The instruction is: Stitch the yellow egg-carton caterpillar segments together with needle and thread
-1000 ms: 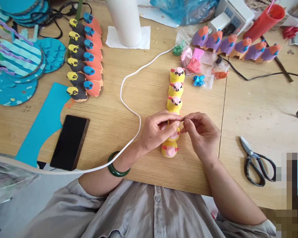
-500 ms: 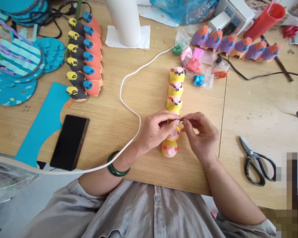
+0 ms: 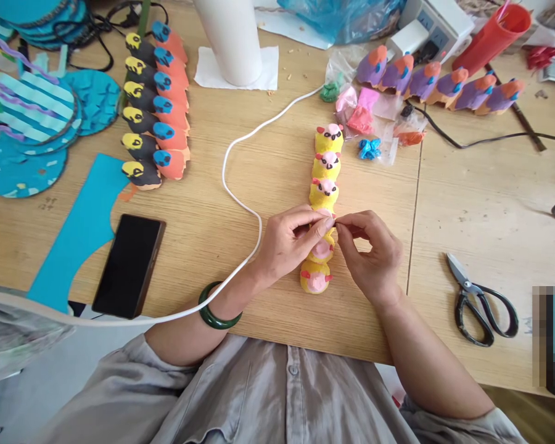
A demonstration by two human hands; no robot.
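Both hands meet over a row of yellow clay figures with pink faces and red ears. My left hand is closed in a pinch, thumb against index finger. Opposite it, my right hand pinches too, and its fingertips touch those of the left. A tiny dark bit of clay shows between the fingertips, mostly covered. The three far figures have black eyes and mouths; the two nearest show plain pink faces. Fingers partly hide the figure between them.
Bagged clay lumps lie beyond the row. Scissors rest at right, a phone at left. A white cable crosses the table and my left forearm. Black-and-orange figures and purple ones stand farther back.
My right hand has shifted slightly left, and the fingertips of both hands are closer together. The figures stay in place.
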